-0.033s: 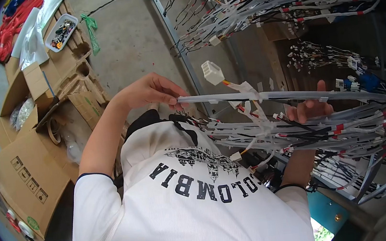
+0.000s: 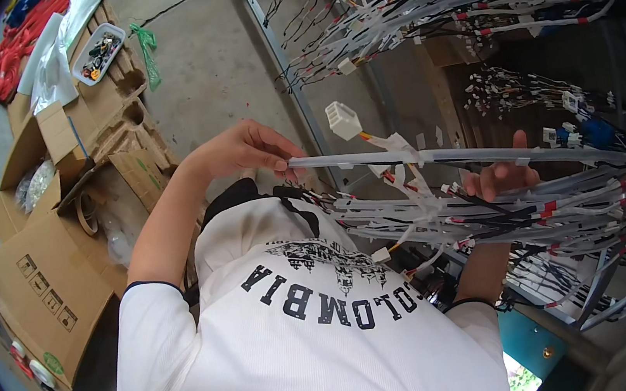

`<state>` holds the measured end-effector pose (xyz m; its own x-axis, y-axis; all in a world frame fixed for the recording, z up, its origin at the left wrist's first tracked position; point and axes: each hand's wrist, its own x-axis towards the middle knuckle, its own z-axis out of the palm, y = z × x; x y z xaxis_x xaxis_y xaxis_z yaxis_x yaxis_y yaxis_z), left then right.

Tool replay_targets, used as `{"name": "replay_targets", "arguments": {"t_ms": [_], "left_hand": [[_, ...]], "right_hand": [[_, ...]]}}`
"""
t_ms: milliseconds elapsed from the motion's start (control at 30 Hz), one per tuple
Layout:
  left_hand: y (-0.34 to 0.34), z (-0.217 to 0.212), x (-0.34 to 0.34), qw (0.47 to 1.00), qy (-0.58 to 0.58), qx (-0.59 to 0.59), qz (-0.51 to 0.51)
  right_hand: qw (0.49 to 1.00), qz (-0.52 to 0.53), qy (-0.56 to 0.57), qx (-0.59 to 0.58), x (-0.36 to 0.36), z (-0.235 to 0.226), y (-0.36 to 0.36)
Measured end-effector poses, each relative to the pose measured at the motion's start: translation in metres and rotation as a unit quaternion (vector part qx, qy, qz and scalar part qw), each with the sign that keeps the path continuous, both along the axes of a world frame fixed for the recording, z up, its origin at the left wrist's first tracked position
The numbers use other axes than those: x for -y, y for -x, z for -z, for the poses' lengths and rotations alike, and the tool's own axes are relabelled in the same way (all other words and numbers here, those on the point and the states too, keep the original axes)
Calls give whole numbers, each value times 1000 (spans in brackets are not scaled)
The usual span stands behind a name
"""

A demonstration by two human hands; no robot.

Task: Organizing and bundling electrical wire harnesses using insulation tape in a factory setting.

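Pinching the pale tube at its left end with the left hand; unclear whether gripping with the right hand, partly behind it. Apparently straightening it just beyond the near wire bundle; next, probably calls for steady tension.

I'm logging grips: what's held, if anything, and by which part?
The left hand pinches the pale tube by its left end; whether the right hand, farther along, grips it cannot be told.
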<state>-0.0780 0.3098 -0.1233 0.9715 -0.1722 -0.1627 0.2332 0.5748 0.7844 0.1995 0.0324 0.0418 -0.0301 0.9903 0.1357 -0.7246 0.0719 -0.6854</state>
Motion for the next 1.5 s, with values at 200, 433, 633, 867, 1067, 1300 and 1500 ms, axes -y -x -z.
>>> {"name": "replay_targets", "arguments": {"t_ms": [200,433,633,867,1067,1300,1500], "left_hand": [[-13,1,13,994,-103,7,-32],[-20,-62,53,946,-80,202,-239],[-20,-109,59,903,-225,262,-255],[-29,-114,58,880,-239,312,-267],[-35,-102,53,954,38,155,-253],[-89,-69,37,948,46,-20,-316],[-109,-120,130,745,-495,251,-369]], "right_hand": [[998,61,25,-9,-6,-7,19],[998,43,39,-17,-3,-8,18],[998,46,29,7,1,-1,17],[999,35,24,17,3,-2,12],[995,55,78,-26,-1,-8,4],[988,126,57,71,10,16,-35],[964,226,114,82,24,25,-35]]}}
